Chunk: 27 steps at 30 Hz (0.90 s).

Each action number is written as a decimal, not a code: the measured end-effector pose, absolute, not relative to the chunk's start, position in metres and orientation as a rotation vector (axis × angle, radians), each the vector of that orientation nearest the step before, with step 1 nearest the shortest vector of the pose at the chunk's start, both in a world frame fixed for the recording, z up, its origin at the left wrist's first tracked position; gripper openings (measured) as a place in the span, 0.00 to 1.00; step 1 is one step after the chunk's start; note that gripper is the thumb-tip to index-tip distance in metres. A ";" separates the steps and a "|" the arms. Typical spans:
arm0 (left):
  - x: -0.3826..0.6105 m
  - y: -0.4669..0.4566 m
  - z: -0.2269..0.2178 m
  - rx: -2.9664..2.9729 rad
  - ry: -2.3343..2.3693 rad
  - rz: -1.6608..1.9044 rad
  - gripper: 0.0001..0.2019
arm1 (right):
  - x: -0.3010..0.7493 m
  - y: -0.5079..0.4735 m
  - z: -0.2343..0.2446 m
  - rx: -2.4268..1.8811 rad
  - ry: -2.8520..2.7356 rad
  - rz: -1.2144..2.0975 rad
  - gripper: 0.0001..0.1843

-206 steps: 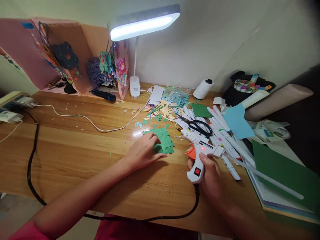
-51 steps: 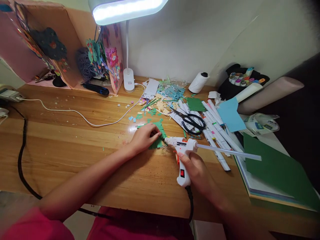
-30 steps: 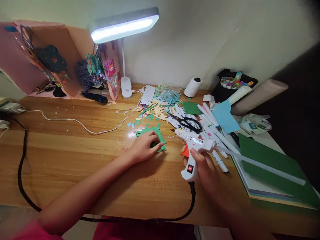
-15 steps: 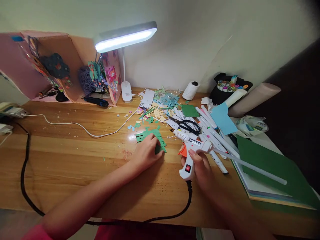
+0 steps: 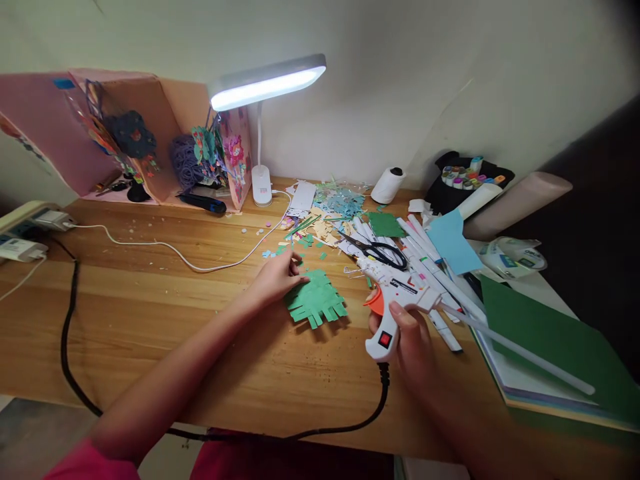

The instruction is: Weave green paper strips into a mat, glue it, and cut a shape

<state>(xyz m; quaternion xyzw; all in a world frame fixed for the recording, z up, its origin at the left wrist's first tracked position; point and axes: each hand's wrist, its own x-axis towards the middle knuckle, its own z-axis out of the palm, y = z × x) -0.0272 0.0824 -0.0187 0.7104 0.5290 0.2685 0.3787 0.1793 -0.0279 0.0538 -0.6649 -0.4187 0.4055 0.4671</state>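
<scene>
A green woven paper piece (image 5: 316, 301) with fringed strips lies on the wooden desk (image 5: 150, 300). My left hand (image 5: 277, 275) rests at its upper left corner, fingers curled, pinching the paper's edge. My right hand (image 5: 407, 340) is wrapped round the handle of a white hot glue gun (image 5: 395, 303) with an orange trigger and a red switch. Its nozzle points left and up, a little to the right of the green piece and apart from it. A long clear glue stick (image 5: 515, 347) juts out behind the gun.
Black scissors (image 5: 380, 252), white markers (image 5: 430, 257), paper scraps and a blue sheet (image 5: 453, 240) crowd the right. A green card (image 5: 550, 340) lies on stacked paper. A lit desk lamp (image 5: 265, 87), pink cardboard stand (image 5: 100, 133), thread spool (image 5: 389, 185) stand at the back. A black cord (image 5: 70, 333) crosses the left.
My left hand has slid off the green piece to its upper left edge, leaving the piece uncovered and lower on the desk. The glue gun has stayed to the right.
</scene>
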 end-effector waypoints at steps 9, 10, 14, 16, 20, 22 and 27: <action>-0.041 0.081 0.002 1.589 1.352 0.731 0.12 | 0.187 -0.029 0.041 -1.533 -0.969 1.037 0.15; -0.042 0.079 0.002 1.541 1.368 0.756 0.12 | 0.189 -0.029 0.036 -1.506 -0.946 1.058 0.15; -0.039 0.063 -0.004 1.386 1.352 0.744 0.10 | 0.193 -0.030 0.021 -1.427 -0.875 1.159 0.15; -0.035 0.054 -0.008 1.350 1.322 0.706 0.08 | 0.194 -0.031 0.017 -1.405 -0.888 1.193 0.15; -0.034 0.047 -0.013 1.382 1.347 0.724 0.07 | 0.194 -0.029 0.015 -1.404 -0.978 1.246 0.16; -0.037 0.047 -0.013 1.424 1.378 0.747 0.07 | 0.191 -0.029 0.016 -1.440 -1.020 1.245 0.18; -0.043 0.048 -0.012 1.547 1.426 0.689 0.06 | 0.184 -0.031 0.015 -1.540 -1.127 1.285 0.21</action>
